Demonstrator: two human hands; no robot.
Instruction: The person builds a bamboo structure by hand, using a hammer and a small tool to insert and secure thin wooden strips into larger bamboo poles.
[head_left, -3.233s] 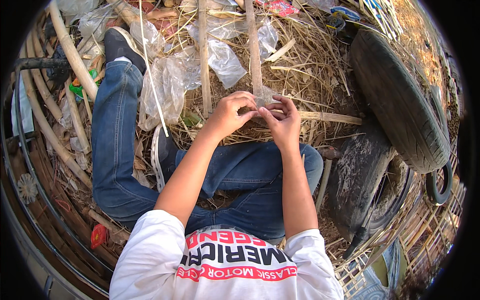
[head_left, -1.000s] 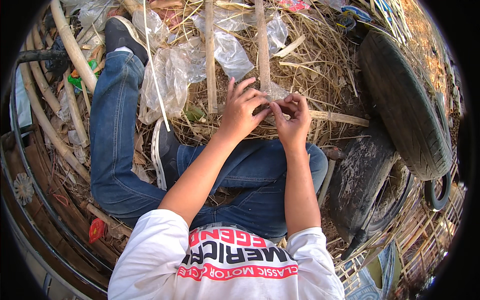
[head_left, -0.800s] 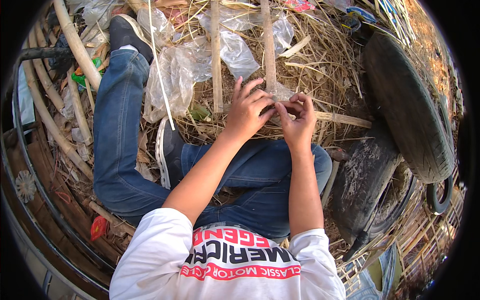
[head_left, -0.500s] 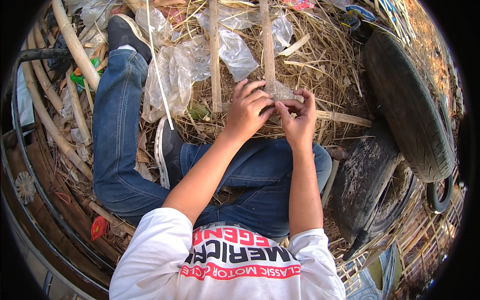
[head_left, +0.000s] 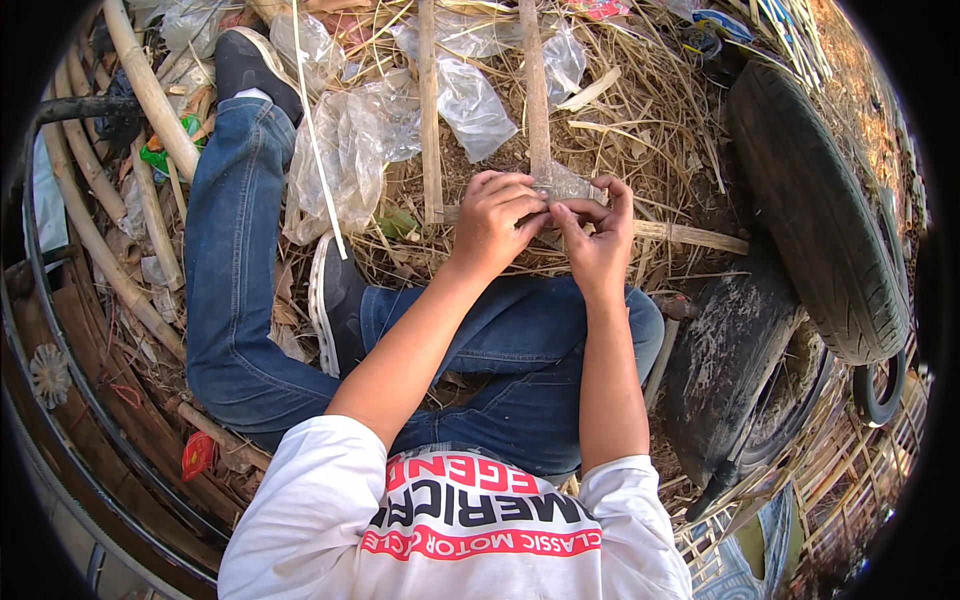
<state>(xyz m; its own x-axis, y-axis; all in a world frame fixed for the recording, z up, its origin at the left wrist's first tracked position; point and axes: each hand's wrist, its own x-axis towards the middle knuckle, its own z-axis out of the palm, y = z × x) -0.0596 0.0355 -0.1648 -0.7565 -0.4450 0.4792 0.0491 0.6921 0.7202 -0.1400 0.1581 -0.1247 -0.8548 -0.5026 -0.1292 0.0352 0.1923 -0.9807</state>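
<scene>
Both hands meet at the near end of an upright bamboo strip [head_left: 534, 90], where it reaches a crosswise bamboo piece [head_left: 690, 235]. My left hand [head_left: 492, 225] has its fingers curled, their tips pinched together at that joint. Facing it, my right hand [head_left: 600, 238] presses thumb and forefinger together, the fingertips of both hands almost touching. Whatever lies between the fingertips is too small to make out. A greyish, translucent scrap [head_left: 568, 180] shows just beyond the fingers. To the left, a second bamboo strip [head_left: 430, 120] runs parallel to the first.
Clear plastic bags [head_left: 345, 150] and dry straw [head_left: 650, 110] litter the ground ahead. Two black tyres [head_left: 815, 210] stand at the right. Curved bamboo poles [head_left: 150, 90] lie at the left, beyond a black metal frame [head_left: 90, 420]. A thin pale strip [head_left: 318, 150] lies near my left shoe [head_left: 345, 305].
My left hand's fingers have curled in from a more raised, spread position. The right hand has shifted very slightly; the bamboo strips stay almost where they were.
</scene>
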